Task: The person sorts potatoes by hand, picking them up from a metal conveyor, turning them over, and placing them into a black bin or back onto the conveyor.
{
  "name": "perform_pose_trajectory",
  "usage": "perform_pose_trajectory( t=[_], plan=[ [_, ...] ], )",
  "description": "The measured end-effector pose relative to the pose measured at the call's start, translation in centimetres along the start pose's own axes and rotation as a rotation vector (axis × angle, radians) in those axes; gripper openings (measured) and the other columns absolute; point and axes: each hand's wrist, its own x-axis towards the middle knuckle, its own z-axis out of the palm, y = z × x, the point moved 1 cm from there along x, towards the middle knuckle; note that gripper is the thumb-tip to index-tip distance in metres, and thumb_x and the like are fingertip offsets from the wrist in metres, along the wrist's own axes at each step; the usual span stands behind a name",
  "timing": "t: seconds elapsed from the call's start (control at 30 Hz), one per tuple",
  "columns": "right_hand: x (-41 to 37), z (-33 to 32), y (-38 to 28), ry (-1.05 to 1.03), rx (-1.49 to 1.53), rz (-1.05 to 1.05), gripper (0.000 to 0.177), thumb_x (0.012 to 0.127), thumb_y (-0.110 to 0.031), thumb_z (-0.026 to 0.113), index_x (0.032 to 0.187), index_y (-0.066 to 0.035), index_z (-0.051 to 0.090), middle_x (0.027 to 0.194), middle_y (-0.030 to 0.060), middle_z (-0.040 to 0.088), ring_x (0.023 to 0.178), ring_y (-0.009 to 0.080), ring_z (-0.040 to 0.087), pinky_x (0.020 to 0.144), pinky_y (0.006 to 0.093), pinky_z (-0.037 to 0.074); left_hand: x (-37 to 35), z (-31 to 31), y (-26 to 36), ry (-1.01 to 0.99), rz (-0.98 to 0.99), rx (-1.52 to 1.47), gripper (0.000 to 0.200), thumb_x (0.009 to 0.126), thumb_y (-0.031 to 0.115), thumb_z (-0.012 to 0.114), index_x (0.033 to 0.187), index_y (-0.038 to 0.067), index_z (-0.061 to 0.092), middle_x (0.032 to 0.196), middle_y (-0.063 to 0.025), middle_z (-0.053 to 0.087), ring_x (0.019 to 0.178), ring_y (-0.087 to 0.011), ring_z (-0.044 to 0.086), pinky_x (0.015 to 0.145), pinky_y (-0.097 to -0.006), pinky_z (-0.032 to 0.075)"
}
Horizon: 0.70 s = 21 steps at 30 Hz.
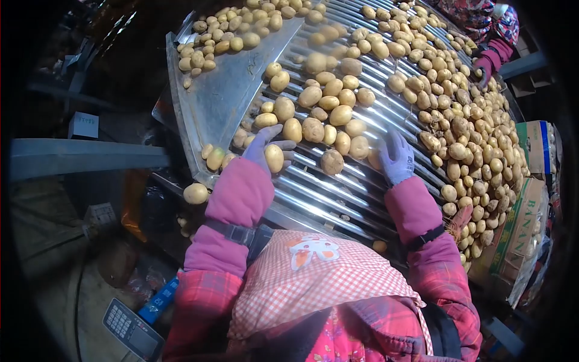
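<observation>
My left hand (263,149), in a pale purple glove, is at the left side of the metal roller bed (329,202). Its fingers curl behind a potato (274,158) that rests in its grasp. On the right, my gloved right hand (397,158) lies over the rollers, fingers stretched out and holding nothing. A potato (374,158) sits right by its fingertips, partly hidden. Between and beyond both hands spreads a loose group of potatoes (313,130) of mixed sizes.
A sloping metal side plate (232,78) borders the rollers on the left. Potatoes are heaped (464,133) along the right side, where another person's gloved hand (484,67) reaches in. Cardboard boxes (520,226) stand at far right, a keypad scale (134,330) at lower left.
</observation>
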Motion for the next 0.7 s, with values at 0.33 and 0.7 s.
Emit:
perform_pose_trajectory(
  t=[0.33,0.7],
  plan=[
    [4.1,0.6,-1.5,-0.038,-0.030,0.097,0.051,0.088,-0.042,0.053,0.130,-0.012,0.050,0.125,0.0124,0.057,0.116,0.0307,0.052,0.099,0.0426,0.039,-1.0,0.6,0.1,0.004,0.099,0.044,0.048,0.089,0.045,0.048,0.129,0.017,0.051,0.104,-0.0160,0.062,0.077,-0.0201,0.061,0.068,-0.0299,0.051],
    [11.3,4.1,-1.9,-0.084,0.901,0.370,0.046,0.089,-0.040,0.060,0.124,-0.009,0.057,0.113,0.0067,0.061,0.102,0.0164,0.056,0.094,0.0294,0.042,-0.5,0.1,0.5,-0.023,0.074,-0.082,0.048,0.088,0.045,0.049,0.126,0.017,0.052,0.100,-0.0127,0.064,0.071,-0.0199,0.061,0.063,-0.0295,0.051]
  ],
)
